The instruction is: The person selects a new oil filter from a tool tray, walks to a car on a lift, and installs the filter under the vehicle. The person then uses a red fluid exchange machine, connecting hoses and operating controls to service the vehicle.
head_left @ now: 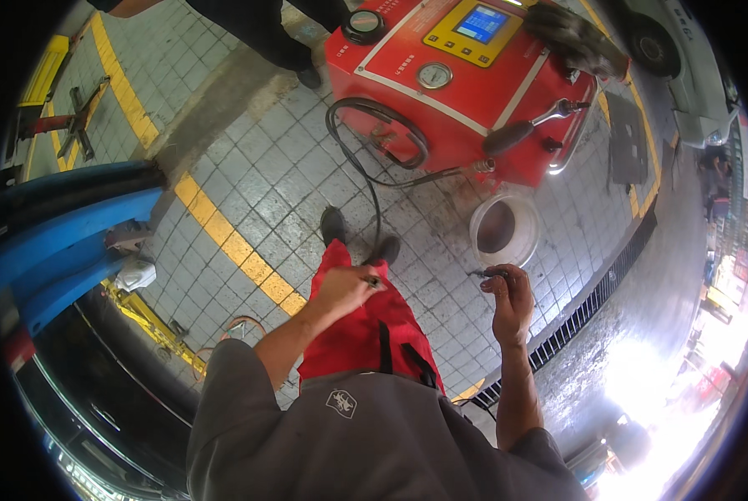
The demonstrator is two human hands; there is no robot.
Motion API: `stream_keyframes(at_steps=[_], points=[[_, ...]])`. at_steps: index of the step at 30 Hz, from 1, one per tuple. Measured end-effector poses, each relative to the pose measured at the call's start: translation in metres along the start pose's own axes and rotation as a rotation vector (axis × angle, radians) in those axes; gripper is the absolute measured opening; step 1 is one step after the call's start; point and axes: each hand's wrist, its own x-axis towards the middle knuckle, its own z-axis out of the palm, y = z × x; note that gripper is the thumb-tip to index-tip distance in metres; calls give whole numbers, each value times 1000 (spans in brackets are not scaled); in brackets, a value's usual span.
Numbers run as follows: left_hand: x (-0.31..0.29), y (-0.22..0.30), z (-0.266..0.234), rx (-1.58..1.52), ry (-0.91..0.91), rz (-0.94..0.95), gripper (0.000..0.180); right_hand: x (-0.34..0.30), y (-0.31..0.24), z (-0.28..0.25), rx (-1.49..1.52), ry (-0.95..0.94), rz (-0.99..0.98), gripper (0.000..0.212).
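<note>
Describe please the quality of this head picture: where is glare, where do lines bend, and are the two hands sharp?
In the head view, strong glare whitens the wet floor at lower right; the yellow floor stripe and grey tiles curve toward the dark rim; the left hand is slightly motion-blurred, the right hand sharper; the red boxy machine with a screen is evenly lit.

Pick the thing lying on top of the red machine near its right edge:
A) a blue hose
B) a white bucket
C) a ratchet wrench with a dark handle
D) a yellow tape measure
C: a ratchet wrench with a dark handle and metal head lies across the top of the red machine, while the white bucket stands on the tiled floor in front of it.
</note>
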Motion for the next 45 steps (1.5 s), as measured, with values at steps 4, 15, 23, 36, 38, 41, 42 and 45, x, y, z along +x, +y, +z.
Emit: stream_keyframes(at_steps=[4,15,23,36,38,41,42,45], points=[[27,92,-11,-135,123,373,29,-7,-22,-5,-31,25,-55,19],[86,218,6,-682,48,416,25,-56,-101,-50,-252,187,-248,25],[106,237,0,-532,89,466,31,-57,-91,-76,-378,283,-346,23],[132,240,-3,-522,-64,452,42,-37,-96,-72,-402,338,-252,22],[140,233,-17,-554,-129,479,44,-31,-102,-59,-407,371,-299,24],[153,222,-42,-614,-275,507,51,-24,-115,-36,-393,434,-236,34],[157,219,-49,-639,-302,512,52,-21,-119,-28,-377,473,-184,39],[168,212,-61,-578,-352,601,58,-13,-126,-13,-342,600,-63,47]])
